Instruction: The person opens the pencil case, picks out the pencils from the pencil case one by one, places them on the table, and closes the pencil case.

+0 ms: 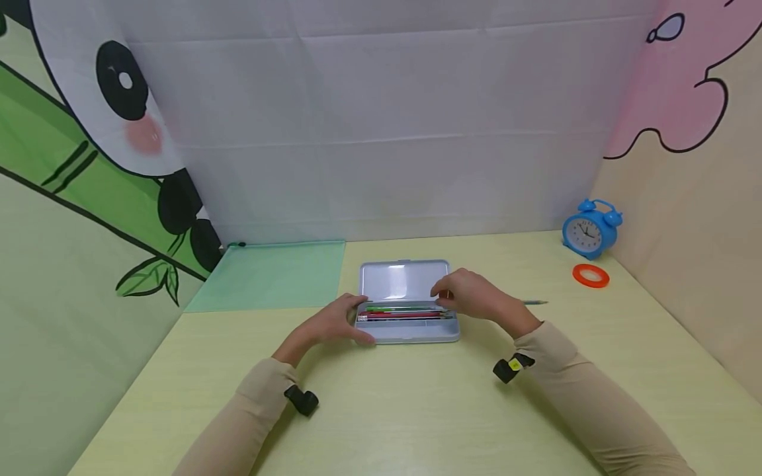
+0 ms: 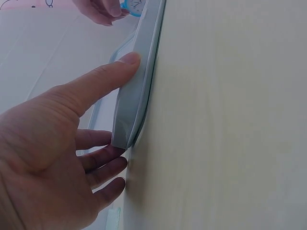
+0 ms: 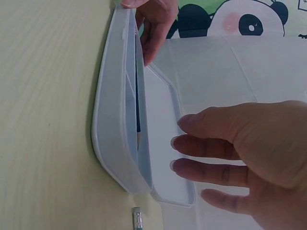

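A pale blue-white pencil case (image 1: 417, 332) lies with its lid (image 1: 381, 281) raised at the back. Several pencils (image 1: 407, 315), red and green among them, fill its rear part. My left hand (image 1: 333, 322) holds the case's left end; in the left wrist view its thumb presses the front wall of the case (image 2: 132, 103) and the fingers touch the end. Over the case's right end hovers my right hand (image 1: 473, 295). The right wrist view shows that hand (image 3: 240, 158) with loosely bent fingers and nothing held. A single pencil (image 1: 536, 302) lies right of the case, partly hidden behind the right hand.
A blue alarm clock (image 1: 589, 229) stands at the back right, with an orange-red ring (image 1: 591, 276) lying in front of it. At the back left, a green sheet (image 1: 274, 274) covers the table. White cloth (image 1: 381, 132) hangs behind the table.
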`<state>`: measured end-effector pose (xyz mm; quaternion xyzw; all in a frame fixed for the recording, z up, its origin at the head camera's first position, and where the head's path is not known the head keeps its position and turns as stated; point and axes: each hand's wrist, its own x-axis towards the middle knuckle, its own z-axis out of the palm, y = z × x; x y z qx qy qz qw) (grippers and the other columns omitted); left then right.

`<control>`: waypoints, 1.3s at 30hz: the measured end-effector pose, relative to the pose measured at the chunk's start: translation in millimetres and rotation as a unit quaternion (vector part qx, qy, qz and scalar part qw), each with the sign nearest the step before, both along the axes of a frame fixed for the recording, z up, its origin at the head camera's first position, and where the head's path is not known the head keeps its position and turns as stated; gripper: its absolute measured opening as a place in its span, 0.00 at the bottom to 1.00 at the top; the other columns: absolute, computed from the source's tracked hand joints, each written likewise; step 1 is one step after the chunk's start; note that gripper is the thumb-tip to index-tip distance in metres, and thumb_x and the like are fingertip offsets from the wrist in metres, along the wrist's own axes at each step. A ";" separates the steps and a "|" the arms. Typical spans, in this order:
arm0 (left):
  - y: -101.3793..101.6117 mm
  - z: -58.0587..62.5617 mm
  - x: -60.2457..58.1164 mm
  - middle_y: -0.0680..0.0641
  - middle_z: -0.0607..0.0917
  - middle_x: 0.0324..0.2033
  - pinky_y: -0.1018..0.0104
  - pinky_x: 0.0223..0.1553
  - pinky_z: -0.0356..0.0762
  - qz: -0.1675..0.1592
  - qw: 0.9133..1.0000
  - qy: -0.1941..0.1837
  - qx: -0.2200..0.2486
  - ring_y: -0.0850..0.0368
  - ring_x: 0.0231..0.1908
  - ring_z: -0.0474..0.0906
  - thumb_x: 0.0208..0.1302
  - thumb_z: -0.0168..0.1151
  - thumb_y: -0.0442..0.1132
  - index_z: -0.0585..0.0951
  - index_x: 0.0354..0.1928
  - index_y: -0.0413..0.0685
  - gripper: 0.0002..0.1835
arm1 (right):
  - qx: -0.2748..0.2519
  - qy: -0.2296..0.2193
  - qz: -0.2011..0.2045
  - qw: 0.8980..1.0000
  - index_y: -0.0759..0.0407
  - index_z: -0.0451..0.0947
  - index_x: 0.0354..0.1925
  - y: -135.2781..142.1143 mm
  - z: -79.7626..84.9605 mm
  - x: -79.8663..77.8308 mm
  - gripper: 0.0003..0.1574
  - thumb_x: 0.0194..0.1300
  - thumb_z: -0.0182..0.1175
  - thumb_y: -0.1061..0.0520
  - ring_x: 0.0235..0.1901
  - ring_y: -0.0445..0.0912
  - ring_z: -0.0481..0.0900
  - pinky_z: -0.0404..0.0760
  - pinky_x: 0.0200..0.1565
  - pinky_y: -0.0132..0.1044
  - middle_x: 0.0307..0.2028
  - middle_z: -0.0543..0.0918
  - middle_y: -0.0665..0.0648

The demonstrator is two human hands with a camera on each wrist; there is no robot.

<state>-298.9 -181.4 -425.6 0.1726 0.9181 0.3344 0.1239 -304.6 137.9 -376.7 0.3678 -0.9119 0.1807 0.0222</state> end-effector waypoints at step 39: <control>-2.1 1.9 0.8 0.41 0.67 0.67 0.45 0.67 0.63 -0.008 1.000 0.000 0.011 0.45 0.62 0.65 0.46 0.82 0.54 0.63 0.75 0.43 0.56 | 0.004 0.002 0.045 0.999 0.59 0.87 0.39 -54.0 -24.6 7.3 0.04 0.66 0.65 0.63 0.30 0.41 0.76 0.80 0.37 0.35 0.33 0.85 0.50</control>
